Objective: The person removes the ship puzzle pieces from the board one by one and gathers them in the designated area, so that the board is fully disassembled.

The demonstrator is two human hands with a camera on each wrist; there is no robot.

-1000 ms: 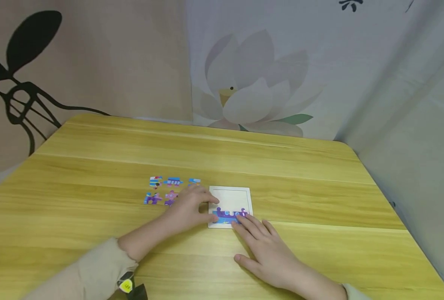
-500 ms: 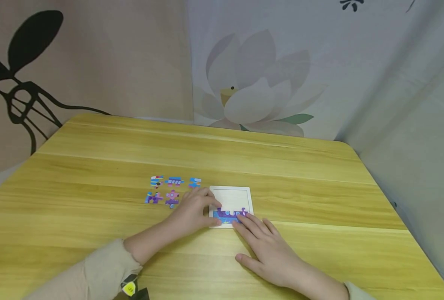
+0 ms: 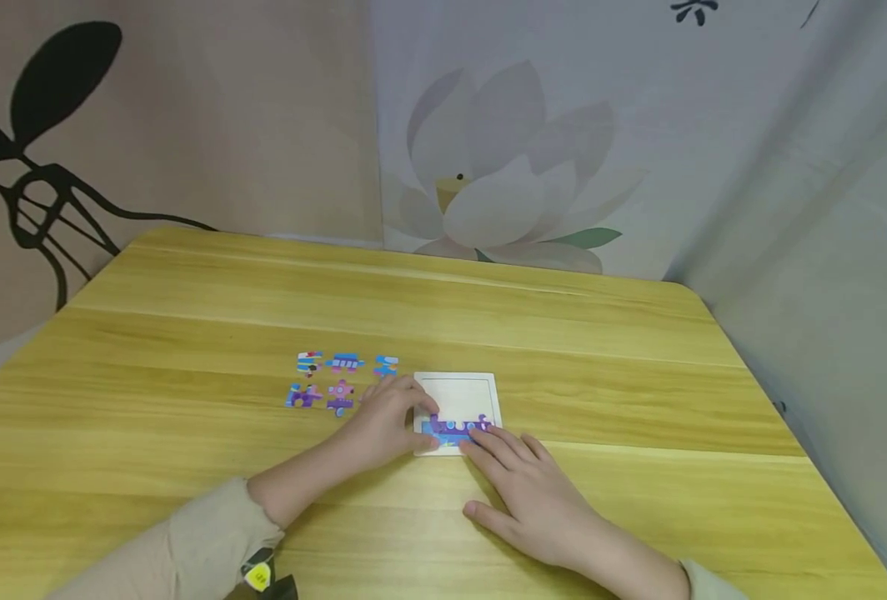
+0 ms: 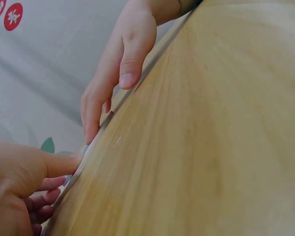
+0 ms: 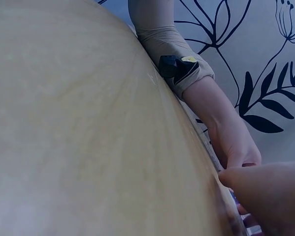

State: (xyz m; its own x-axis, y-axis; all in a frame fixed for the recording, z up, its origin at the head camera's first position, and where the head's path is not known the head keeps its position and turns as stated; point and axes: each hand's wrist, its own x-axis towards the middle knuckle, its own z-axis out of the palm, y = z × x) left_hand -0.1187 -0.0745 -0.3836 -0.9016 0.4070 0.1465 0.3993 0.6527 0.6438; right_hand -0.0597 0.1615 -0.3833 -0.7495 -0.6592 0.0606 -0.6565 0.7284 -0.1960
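While the L hand (image 3: 383, 421) has thumb & forefinger curved round the left-end piece (image 3: 428, 428) of the joined strip (image 3: 458, 432), a gap shows betw. the two tips – the piece sits in that gap, thumb at its near edge, forefinger at its far edge; how firm the hold is, can't tell. The strip, blue & purple, lies along the near side of the white tray (image 3: 458, 397), so it runs off to the right of the L grip; the tray's bare part is just beyond it.

R hand (image 3: 529, 500) is right of the L grip, palm down, fingers roughly straight & fingertips resting on the strip's right end – pressing or merely touching, can't tell. Its thumb is out to the side, apart from the tray, nearer the wearer.

Left of the L grip & a bit beyond: loose pieces (image 3: 340, 393) in two rows, approx. five visible, blue, purple, pink etc., lying apart from each other; the ones closest are just beside the L knuckles.

Back from the L grip, toward the wearer: a beige sleeve (image 3: 211, 533) w/ a black strap (image 3: 267, 579) bearing a yellow tag. Under everything, the wood-grain table (image 3: 601, 375); well beyond both hands, a hanging cloth (image 3: 496, 167) w/ a pale lotus print.
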